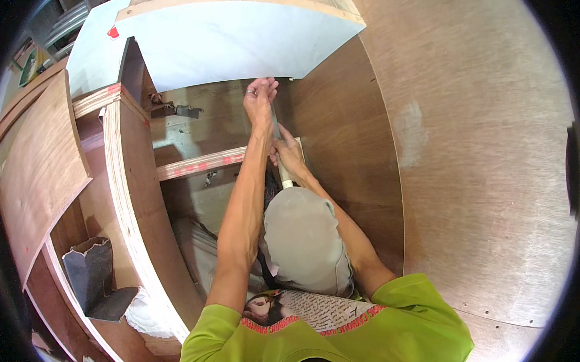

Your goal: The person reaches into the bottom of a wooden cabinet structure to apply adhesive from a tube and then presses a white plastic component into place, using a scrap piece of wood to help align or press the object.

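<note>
My right hand [289, 154] is closed around a hand tool with a pale handle [285, 176]. A narrow grey strip [274, 123], apparently the tool's shaft or blade, runs up from that hand; its exact kind cannot be made out. Further away, my left hand [260, 100] has its fingers curled at the lower edge of a white panel [234, 42]. Whatever they pinch is hidden or too small to name. My bent knee [305, 238], in grey-beige cloth, rises between my forearms, just below the tool handle.
A plywood divider [140, 186] stands at left, with a cross rail [200, 165] running to its right. Brown wood walls [345, 115] close in on the right. A curved plywood sheet [44, 170] leans at far left, above a torn dark piece [92, 277].
</note>
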